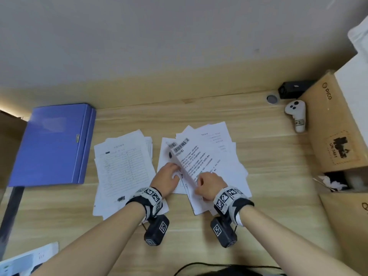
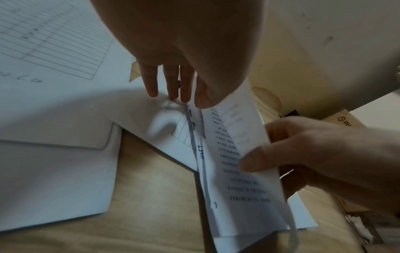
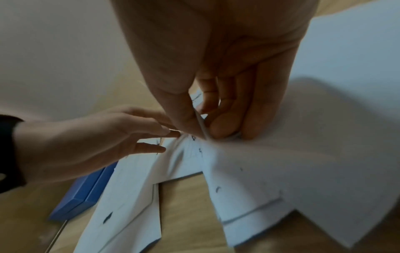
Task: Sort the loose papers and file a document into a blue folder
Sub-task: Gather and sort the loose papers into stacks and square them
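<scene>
A blue folder [image 1: 53, 144] lies shut at the desk's far left, its corner also in the right wrist view [image 3: 86, 193]. Two piles of loose papers lie mid-desk: a left pile [image 1: 123, 172] topped by a ruled form, and a fanned right pile [image 1: 225, 152]. My right hand [image 1: 199, 181] pinches the near edge of a printed sheet [image 1: 191, 154] between thumb and fingers [image 3: 223, 126] and lifts it on edge. My left hand [image 1: 175, 170] reaches beneath it, straight fingers [image 2: 171, 85] touching the handwritten sheet [image 2: 164, 119] below.
Cardboard boxes [image 1: 334, 124] line the right side, with a white controller [image 1: 296, 114] and a black device [image 1: 292, 89] beside them. More papers [image 1: 29, 257] sit at the near left corner. A black cable [image 1: 219, 265] runs along the near edge.
</scene>
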### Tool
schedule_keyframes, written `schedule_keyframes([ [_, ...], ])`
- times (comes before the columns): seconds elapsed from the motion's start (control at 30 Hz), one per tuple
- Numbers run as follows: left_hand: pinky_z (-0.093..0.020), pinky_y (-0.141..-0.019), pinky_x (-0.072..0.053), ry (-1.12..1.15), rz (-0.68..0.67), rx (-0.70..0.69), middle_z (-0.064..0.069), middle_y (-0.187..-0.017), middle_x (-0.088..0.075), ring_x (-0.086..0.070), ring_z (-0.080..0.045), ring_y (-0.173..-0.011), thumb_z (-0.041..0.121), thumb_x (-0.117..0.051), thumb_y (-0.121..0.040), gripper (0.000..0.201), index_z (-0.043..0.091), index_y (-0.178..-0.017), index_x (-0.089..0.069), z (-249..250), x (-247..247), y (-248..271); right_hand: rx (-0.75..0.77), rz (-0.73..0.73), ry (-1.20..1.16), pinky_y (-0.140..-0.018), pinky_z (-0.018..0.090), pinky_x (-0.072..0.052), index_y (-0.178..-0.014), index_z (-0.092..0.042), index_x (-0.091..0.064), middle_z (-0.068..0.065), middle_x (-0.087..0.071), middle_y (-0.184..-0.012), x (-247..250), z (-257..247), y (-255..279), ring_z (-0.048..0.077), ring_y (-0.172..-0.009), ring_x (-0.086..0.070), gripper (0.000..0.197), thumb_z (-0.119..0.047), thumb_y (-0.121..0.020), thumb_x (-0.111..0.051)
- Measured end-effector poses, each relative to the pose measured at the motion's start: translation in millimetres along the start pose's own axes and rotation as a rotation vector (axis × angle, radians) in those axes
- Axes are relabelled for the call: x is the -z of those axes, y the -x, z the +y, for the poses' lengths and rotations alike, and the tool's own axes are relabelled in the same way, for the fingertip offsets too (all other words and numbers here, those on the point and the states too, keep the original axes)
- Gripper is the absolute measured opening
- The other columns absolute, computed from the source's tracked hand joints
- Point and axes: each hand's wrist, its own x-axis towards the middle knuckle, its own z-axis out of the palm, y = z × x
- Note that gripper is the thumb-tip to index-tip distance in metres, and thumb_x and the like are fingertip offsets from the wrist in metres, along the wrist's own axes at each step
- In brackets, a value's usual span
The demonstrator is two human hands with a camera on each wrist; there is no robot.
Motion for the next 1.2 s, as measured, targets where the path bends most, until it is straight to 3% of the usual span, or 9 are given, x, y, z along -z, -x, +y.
schedule_keyframes([
  [0.2,-0.031,-0.100,-0.042,0.022,-0.032,-0.046,-0.007,-0.138,-0.052,-0.051,-0.025,-0.125,0.007,-0.048,-0.089,0.043,0.014,-0.130,-0.060,-10,-2,6,-0.009,-0.098,-0.190,-0.062,0.032,-0.050,-0.066,-0.019,-0.054,0.001,-0.063,-0.065,1,7,-20,0.018,-0.058,-0.059,0.048,-0.065,-0.064,-0.068],
  [0.37,-0.028,-0.098,-0.041,0.068,0.039,0.015,-0.001,-0.136,-0.052,-0.050,-0.020,-0.125,0.026,-0.049,-0.096,0.038,0.019,-0.132,-0.058,-9,-7,8,0.007,0.288,-0.137,-0.077,0.036,-0.054,-0.092,-0.021,-0.062,-0.003,-0.068,-0.094,52,26,-47,0.020,-0.090,-0.066,0.025,-0.043,-0.081,-0.067],
  [0.53,-0.028,-0.095,-0.041,0.151,0.120,0.049,0.003,-0.130,-0.055,-0.051,-0.015,-0.119,0.040,-0.047,-0.098,0.036,0.022,-0.127,-0.059,0,-9,6,-0.083,0.345,0.162,-0.098,0.043,-0.045,-0.131,-0.012,-0.047,0.010,-0.047,-0.130,83,37,-74,0.030,-0.122,-0.046,0.067,-0.040,-0.077,-0.075],
  [0.63,-0.027,-0.094,-0.040,0.139,0.073,0.013,0.003,-0.134,-0.053,-0.050,-0.015,-0.121,0.032,-0.048,-0.097,0.034,0.022,-0.129,-0.055,0,-12,3,-0.144,0.287,0.263,-0.092,0.043,-0.047,-0.122,-0.014,-0.051,0.009,-0.052,-0.121,84,43,-82,0.030,-0.120,-0.045,0.063,-0.046,-0.075,-0.076],
  [0.7,-0.034,-0.097,-0.044,0.079,-0.003,-0.013,0.003,-0.137,-0.051,-0.048,-0.019,-0.125,0.029,-0.047,-0.096,0.039,0.023,-0.134,-0.049,2,-14,1,-0.141,0.242,0.320,-0.080,0.040,-0.047,-0.099,-0.015,-0.058,0.008,-0.054,-0.103,84,46,-85,0.031,-0.113,-0.047,0.044,-0.050,-0.077,-0.072],
  [0.83,-0.040,-0.098,-0.045,-0.208,-0.082,-0.018,0.001,-0.151,-0.039,-0.038,-0.023,-0.135,0.021,-0.044,-0.093,0.054,0.020,-0.146,-0.035,8,-14,1,-0.076,0.338,0.067,-0.051,0.030,-0.029,-0.063,-0.016,-0.042,0.002,-0.047,-0.066,90,67,-78,0.027,-0.070,-0.050,0.036,-0.033,-0.086,-0.064],
  [0.93,-0.043,-0.105,-0.040,-0.359,-0.117,0.043,-0.002,-0.159,-0.025,-0.028,-0.024,-0.141,0.021,-0.043,-0.094,0.059,0.016,-0.151,-0.027,11,-15,-3,-0.148,0.464,0.017,-0.049,0.029,-0.027,-0.064,-0.015,-0.040,0.003,-0.047,-0.061,107,101,-61,0.025,-0.059,-0.046,0.030,-0.023,-0.086,-0.058],
  [1.07,-0.043,-0.089,-0.045,-0.409,-0.082,0.097,-0.004,-0.140,-0.038,-0.036,-0.026,-0.127,0.021,-0.041,-0.093,0.046,0.017,-0.139,-0.040,21,-17,-11,-0.316,0.527,0.020,-0.052,0.031,-0.035,-0.063,-0.021,-0.039,0.004,-0.049,-0.062,124,150,-36,0.029,-0.064,-0.051,0.028,-0.015,-0.084,-0.057],
  [1.2,-0.042,-0.085,-0.046,-0.411,-0.074,0.089,-0.008,-0.135,-0.039,-0.035,-0.029,-0.123,0.021,-0.041,-0.093,0.045,0.021,-0.138,-0.042,23,-19,-16,-0.461,0.592,-0.075,-0.069,0.041,-0.052,-0.092,-0.010,-0.058,0.019,-0.064,-0.091,132,173,-21,0.036,-0.080,-0.059,0.013,-0.009,-0.079,-0.059],
])
